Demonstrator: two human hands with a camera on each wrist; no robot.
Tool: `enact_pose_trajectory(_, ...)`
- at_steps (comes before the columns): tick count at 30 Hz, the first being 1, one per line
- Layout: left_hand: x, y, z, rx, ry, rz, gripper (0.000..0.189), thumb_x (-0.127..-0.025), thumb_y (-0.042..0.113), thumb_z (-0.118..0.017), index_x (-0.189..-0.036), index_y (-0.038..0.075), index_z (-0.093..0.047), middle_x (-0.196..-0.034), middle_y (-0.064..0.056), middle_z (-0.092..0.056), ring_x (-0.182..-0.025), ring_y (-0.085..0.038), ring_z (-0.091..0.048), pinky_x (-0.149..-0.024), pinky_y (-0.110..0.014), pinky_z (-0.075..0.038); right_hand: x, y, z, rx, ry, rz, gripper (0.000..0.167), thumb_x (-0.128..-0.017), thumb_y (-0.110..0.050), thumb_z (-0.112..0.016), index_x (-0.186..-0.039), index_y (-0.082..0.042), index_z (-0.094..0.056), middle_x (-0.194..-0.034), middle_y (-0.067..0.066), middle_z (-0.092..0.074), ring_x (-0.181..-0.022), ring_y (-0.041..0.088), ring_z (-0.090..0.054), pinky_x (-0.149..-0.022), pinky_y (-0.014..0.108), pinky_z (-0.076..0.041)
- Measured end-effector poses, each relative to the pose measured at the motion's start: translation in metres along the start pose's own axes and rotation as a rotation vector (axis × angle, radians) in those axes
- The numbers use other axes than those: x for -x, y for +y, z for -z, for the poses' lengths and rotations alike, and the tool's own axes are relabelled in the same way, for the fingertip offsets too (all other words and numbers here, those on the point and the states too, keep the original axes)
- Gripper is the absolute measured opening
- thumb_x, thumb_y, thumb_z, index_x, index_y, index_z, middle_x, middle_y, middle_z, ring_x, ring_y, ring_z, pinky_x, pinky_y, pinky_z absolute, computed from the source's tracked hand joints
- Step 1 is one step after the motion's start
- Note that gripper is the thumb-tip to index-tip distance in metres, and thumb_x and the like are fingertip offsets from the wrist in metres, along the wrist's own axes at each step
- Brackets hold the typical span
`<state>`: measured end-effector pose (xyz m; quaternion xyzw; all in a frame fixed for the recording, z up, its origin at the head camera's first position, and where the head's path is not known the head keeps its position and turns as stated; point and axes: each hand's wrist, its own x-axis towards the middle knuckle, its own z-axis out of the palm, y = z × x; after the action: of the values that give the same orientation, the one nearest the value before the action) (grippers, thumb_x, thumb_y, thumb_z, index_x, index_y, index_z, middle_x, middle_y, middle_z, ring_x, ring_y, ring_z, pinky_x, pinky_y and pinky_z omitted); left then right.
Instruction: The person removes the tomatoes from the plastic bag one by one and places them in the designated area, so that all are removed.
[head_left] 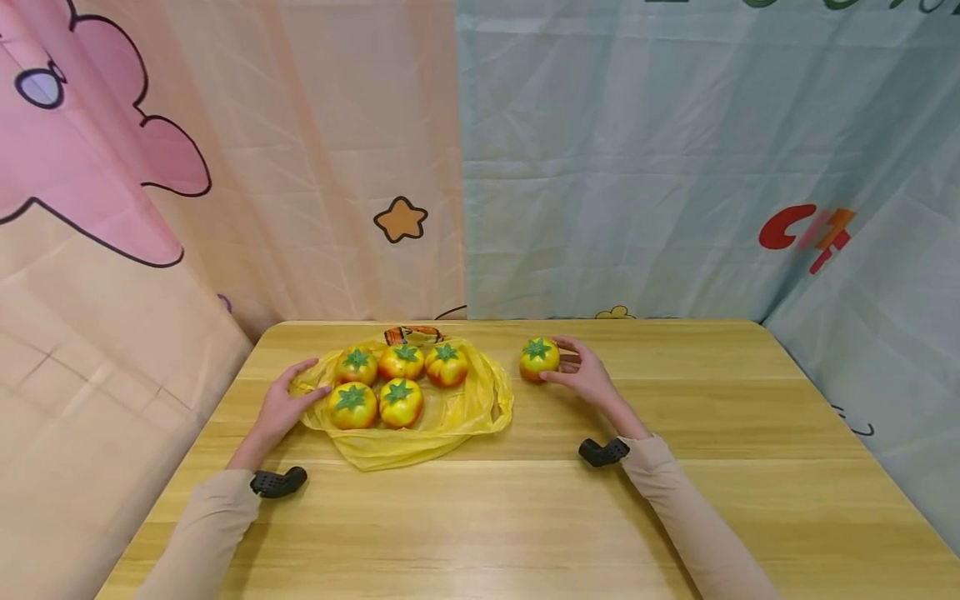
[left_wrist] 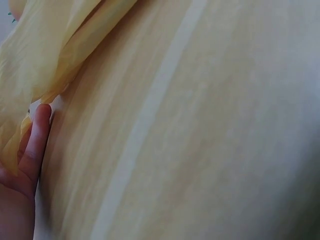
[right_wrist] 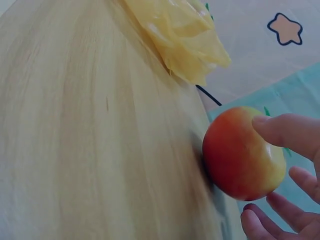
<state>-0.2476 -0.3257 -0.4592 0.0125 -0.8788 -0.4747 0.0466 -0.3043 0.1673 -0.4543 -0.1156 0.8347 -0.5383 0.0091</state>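
Observation:
Several yellow-and-red tomatoes with green leafy tops sit together in a spread yellow plastic bag on the table's left half. My left hand rests at the bag's left rim, thumb and forefinger spread apart; its other fingers are hidden in the head view. In the left wrist view, bag film falls beside the straight thumb. To the right of the bag, my right hand holds a single tomato between thumb and fingers. Its red-orange side shows in the right wrist view, close over the wood.
A wooden table carries everything, its back edge just behind the bag. Printed curtains hang behind it and at both sides. Each wrist wears a black camera mount, such as the right mount.

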Motion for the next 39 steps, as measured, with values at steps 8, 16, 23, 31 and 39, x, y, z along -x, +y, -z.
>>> enact_pose_trajectory(8, 0.000, 0.001, -0.001, -0.008, -0.005, 0.009, 0.070, -0.093, 0.029, -0.064, -0.147, 0.001, -0.031, -0.153, -0.028, -0.026, -0.141, -0.044, -0.024, -0.113, -0.058, -0.026, 0.005, -0.011, -0.001, 0.113, 0.049, 0.050, 0.072, -0.080, -0.014, -0.078, -0.141, -0.002, -0.042, -0.143, 0.025, -0.043, -0.125, 0.043, -0.048, -0.102, 0.054, -0.044)
enact_pose_trajectory(16, 0.000, 0.000, 0.000, 0.000, -0.013, 0.016, 0.071, -0.093, 0.029, -0.064, -0.148, 0.002, -0.030, -0.154, -0.027, -0.025, -0.142, -0.043, -0.022, -0.115, -0.057, -0.023, 0.009, -0.027, -0.003, 0.170, 0.092, 0.070, 0.070, -0.079, -0.012, -0.078, -0.139, -0.002, -0.044, -0.142, 0.024, -0.044, -0.123, 0.043, -0.048, -0.103, 0.057, -0.041)
enact_pose_trajectory(23, 0.000, -0.001, 0.000, -0.005, -0.006, 0.006, 0.071, -0.092, 0.029, -0.065, -0.148, 0.002, -0.030, -0.154, -0.028, -0.025, -0.143, -0.044, -0.020, -0.115, -0.059, -0.020, 0.010, -0.039, -0.009, 0.195, 0.115, 0.111, 0.070, -0.078, -0.012, -0.079, -0.139, -0.004, -0.045, -0.140, 0.023, -0.045, -0.120, 0.042, -0.049, -0.100, 0.056, -0.043)
enact_pose_trajectory(31, 0.000, -0.001, 0.001, -0.009, 0.000, 0.010, 0.071, -0.092, 0.030, -0.065, -0.148, 0.002, -0.031, -0.153, -0.027, -0.026, -0.142, -0.043, -0.022, -0.115, -0.058, -0.021, 0.008, -0.052, -0.025, 0.180, 0.158, 0.155, 0.068, -0.075, -0.011, -0.081, -0.135, -0.004, -0.051, -0.135, 0.021, -0.049, -0.121, 0.042, -0.049, -0.100, 0.052, -0.045)
enact_pose_trajectory(39, 0.000, -0.003, 0.000, -0.001, 0.003, -0.011, 0.070, -0.092, 0.028, -0.065, -0.147, 0.001, -0.032, -0.153, -0.027, -0.027, -0.142, -0.043, -0.022, -0.115, -0.058, -0.021, 0.007, -0.061, -0.048, 0.169, 0.161, 0.212, 0.066, -0.073, -0.011, -0.083, -0.132, -0.007, -0.053, -0.132, 0.019, -0.052, -0.118, 0.040, -0.051, -0.099, 0.052, -0.046)
